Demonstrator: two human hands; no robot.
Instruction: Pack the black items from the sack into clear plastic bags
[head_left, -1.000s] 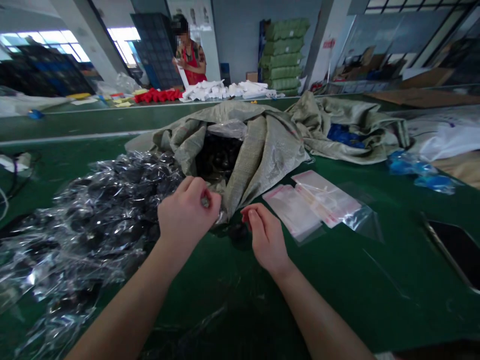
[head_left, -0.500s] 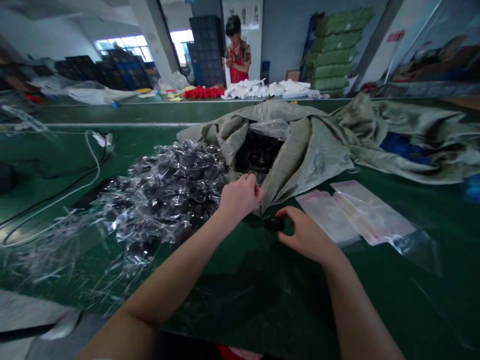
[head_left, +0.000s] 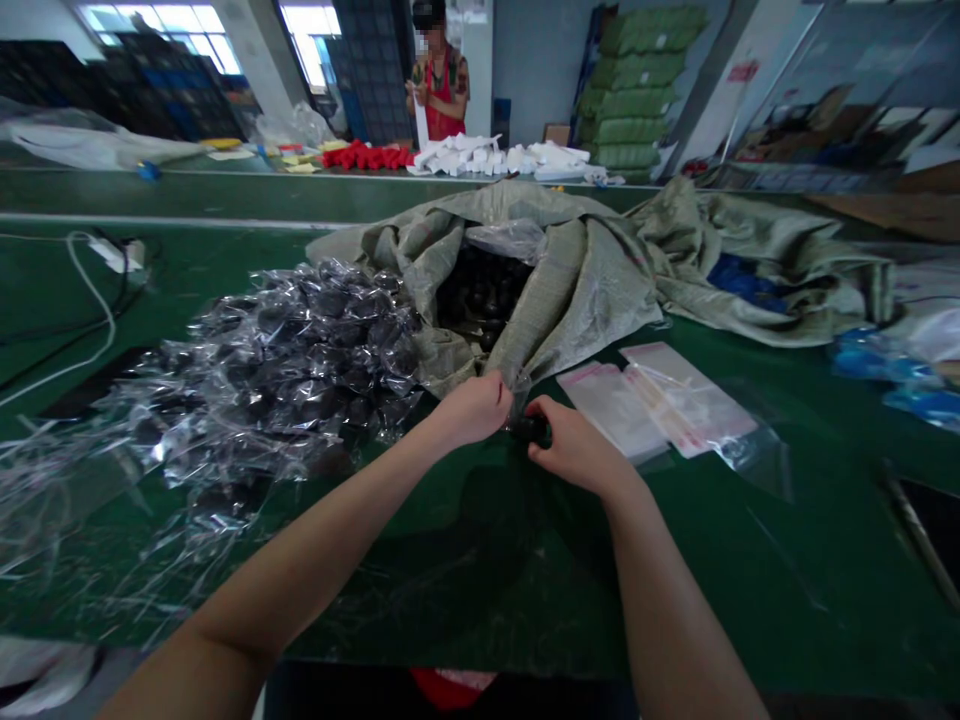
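Note:
My right hand [head_left: 574, 445] grips a small round black object [head_left: 531, 430] between thumb and fingers, just above the green table. Close beside it, my left hand [head_left: 476, 408] is closed in a pinch on what looks like a thin clear plastic bag [head_left: 519, 392], which shows faintly between the two hands. Left of my hands lies a heap of black pieces wrapped in clear film [head_left: 300, 360]. Directly beyond them, an open woven sack [head_left: 585, 290] holds many loose black pieces [head_left: 486, 295]. Flat clear bags [head_left: 611, 405] lie right of my right hand.
A second woven sack [head_left: 810, 300] with blue material inside lies at the right. A white cable [head_left: 97, 310] runs along the left. Across the table, a person in a red apron [head_left: 442, 95] stands behind red pieces [head_left: 367, 155] and white pieces [head_left: 487, 158].
My hands have come closer together, and the black object is now near my left fingers. The camera view has turned to the right, so the scene sits further left.

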